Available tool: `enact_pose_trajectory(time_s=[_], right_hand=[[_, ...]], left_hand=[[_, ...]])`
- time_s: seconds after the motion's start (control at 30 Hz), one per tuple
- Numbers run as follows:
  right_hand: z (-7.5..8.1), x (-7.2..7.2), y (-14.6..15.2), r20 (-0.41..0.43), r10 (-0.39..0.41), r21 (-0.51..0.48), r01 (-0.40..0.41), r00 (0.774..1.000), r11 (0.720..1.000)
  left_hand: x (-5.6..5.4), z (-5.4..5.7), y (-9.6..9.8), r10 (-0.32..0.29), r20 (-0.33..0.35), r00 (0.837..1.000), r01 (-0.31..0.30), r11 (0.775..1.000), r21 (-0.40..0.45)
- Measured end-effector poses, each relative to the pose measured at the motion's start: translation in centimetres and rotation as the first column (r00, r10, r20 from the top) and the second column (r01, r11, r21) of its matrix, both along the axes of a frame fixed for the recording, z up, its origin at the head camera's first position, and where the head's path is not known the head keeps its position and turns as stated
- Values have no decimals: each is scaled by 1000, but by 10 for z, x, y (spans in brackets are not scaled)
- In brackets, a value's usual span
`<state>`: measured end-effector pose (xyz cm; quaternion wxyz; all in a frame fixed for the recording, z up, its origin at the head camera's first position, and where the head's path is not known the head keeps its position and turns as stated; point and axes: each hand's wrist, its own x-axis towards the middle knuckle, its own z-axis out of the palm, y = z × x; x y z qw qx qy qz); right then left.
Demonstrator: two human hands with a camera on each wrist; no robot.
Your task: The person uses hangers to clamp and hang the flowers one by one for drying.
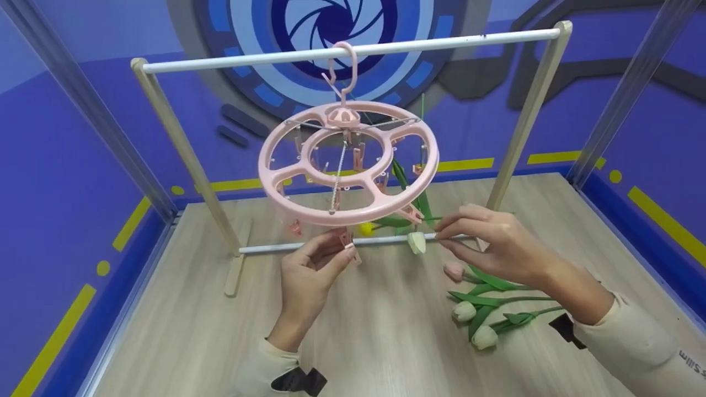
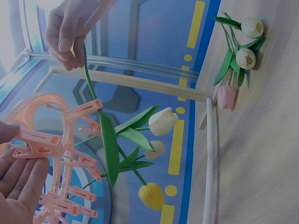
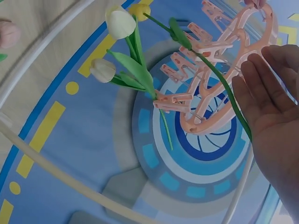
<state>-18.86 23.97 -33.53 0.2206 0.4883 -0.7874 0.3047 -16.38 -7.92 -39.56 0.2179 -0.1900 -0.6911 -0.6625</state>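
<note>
My left hand [image 1: 314, 275] pinches a pink clothespin [image 2: 37, 143] between thumb and fingers below the front rim of a round pink clip hanger [image 1: 276, 204]. My right hand [image 1: 496, 242] holds the stem end of a yellow tulip [image 2: 152, 196] to the right of the hanger. Its green stem [image 3: 224, 84] runs past the clips, and the bloom points downward. A white tulip [image 1: 417, 242] hangs head down by the hanger's right side, with a second pale tulip [image 3: 103, 70] close by. A pink clip [image 3: 173, 101] grips a stem there.
The hanger hooks over the white top rod [image 1: 242, 59] of a wooden-legged stand [image 1: 182, 149]. On the table, right of centre, lie a pink tulip [image 1: 454, 271] and two white tulips [image 1: 485, 336]. A lower white rod [image 1: 270, 249] crosses behind my left hand.
</note>
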Motion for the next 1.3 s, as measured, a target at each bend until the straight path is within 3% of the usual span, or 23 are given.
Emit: enact_pose_trajectory(time_s=[0.23,0.53,1.03,1.3], right_hand=[[-11,-5,18,19,-2,15,2,1000,1000],[-31,-11,47,43,-89,46,87,995,995],[-65,-18,98,110,-285,96,275,952,957],[-86,-17,125,104,-365,150,348,925,925]], left_hand=[[1,0,1,17,0,1000,-17,999,-28],[1,0,5,34,-32,999,-35,998,-55],[-1,-2,5,48,-17,999,-49,996,-70],[-1,-1,5,48,-22,999,-50,996,-74]])
